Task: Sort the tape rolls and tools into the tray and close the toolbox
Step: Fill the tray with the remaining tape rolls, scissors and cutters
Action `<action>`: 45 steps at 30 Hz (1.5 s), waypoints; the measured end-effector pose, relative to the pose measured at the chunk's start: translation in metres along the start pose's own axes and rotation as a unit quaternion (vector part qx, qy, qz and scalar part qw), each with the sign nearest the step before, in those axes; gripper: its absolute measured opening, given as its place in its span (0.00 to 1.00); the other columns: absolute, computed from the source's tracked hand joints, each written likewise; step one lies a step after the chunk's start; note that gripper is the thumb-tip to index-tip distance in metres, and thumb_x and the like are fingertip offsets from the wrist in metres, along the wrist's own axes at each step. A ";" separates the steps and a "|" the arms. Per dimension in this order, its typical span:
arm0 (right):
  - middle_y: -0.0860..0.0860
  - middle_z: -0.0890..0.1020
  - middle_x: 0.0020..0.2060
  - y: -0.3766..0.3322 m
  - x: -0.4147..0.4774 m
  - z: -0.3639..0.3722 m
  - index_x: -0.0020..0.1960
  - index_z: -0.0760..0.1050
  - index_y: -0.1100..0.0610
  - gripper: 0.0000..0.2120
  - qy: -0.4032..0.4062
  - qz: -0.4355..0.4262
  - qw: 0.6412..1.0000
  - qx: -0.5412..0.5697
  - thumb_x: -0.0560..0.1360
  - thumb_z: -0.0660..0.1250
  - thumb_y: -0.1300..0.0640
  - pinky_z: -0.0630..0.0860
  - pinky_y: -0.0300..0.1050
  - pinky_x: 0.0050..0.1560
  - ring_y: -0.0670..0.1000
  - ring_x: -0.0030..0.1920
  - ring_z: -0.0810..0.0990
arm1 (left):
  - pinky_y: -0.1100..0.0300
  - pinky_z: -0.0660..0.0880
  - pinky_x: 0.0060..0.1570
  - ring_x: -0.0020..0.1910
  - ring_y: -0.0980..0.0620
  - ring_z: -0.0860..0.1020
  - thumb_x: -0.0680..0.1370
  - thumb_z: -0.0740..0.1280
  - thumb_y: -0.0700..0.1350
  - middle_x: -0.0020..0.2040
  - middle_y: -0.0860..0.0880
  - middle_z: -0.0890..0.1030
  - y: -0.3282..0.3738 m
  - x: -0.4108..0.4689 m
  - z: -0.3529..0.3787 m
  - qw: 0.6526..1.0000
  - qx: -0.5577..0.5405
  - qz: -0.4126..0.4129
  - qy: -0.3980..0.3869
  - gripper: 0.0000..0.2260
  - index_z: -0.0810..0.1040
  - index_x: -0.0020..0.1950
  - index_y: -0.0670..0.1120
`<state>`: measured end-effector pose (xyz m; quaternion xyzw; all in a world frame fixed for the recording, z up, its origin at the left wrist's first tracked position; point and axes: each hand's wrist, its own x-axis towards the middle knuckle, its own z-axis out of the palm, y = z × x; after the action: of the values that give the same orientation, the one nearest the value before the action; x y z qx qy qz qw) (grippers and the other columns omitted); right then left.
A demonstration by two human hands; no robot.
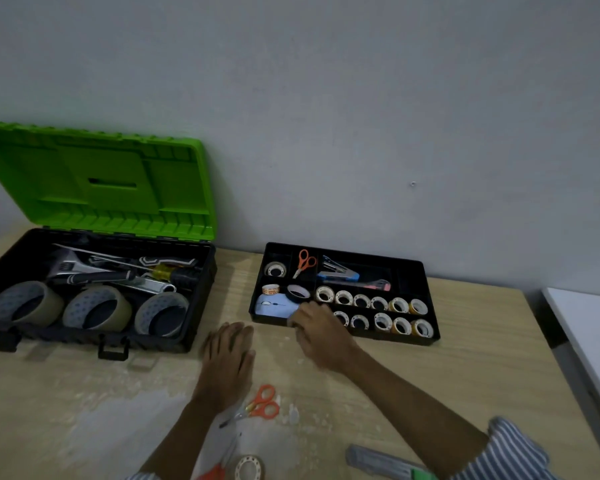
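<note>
The black tray [430,271] lies at the back right of the wooden table and holds several small tape rolls [378,303], orange scissors [303,263], a stapler [340,273] and a black tape roll [298,293]. My right hand [321,332] reaches over the tray's front edge, fingers curled; whether it holds anything is hidden. My left hand [227,355] rests flat on the table. The toolbox [201,306] stands open at the left, green lid [101,181] raised, with three big tape rolls [96,308] and tools inside. Loose orange scissors [257,407] lie near my left wrist.
A small white tape roll [248,467] and an orange-tipped item [210,474] lie at the bottom edge, with a grey and green tool [385,464] to their right. A small white bottle [293,414] stands by the scissors. A white surface [589,327] adjoins the table at the right.
</note>
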<state>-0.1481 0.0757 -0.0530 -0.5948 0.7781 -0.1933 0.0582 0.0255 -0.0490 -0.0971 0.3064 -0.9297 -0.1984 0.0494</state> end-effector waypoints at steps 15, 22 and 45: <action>0.57 0.72 0.59 -0.062 -0.054 0.019 0.62 0.69 0.58 0.21 -0.212 0.067 0.974 0.042 0.73 0.69 0.53 0.71 0.49 0.49 0.58 0.56 0.73 | 0.42 0.75 0.56 0.56 0.40 0.80 0.82 0.37 0.56 0.56 0.39 0.81 -0.008 -0.035 -0.021 0.998 0.048 0.032 0.027 0.35 0.79 0.59 0.39; 0.59 0.83 0.48 -0.017 -0.032 -0.024 0.53 0.80 0.64 0.10 -0.198 0.154 0.950 0.186 0.72 0.71 0.62 0.70 0.30 0.40 0.45 0.41 0.75 | 0.45 0.77 0.54 0.55 0.42 0.81 0.83 0.38 0.52 0.55 0.41 0.82 -0.016 -0.032 -0.009 0.993 0.083 0.056 0.069 0.33 0.81 0.58 0.39; 0.58 0.81 0.42 0.070 0.136 -0.052 0.40 0.77 0.62 0.15 -0.087 0.290 0.941 0.150 0.80 0.56 0.66 0.70 0.26 0.35 0.57 0.49 0.77 | 0.54 0.62 0.64 0.63 0.47 0.72 0.79 0.51 0.51 0.58 0.45 0.80 -0.029 -0.015 0.015 0.995 0.001 0.062 0.083 0.22 0.80 0.59 0.44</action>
<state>-0.2668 -0.0262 -0.0124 -0.3419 0.8709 -0.2298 0.2680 0.0509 -0.0564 -0.1221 0.2637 -0.9397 -0.1678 0.1387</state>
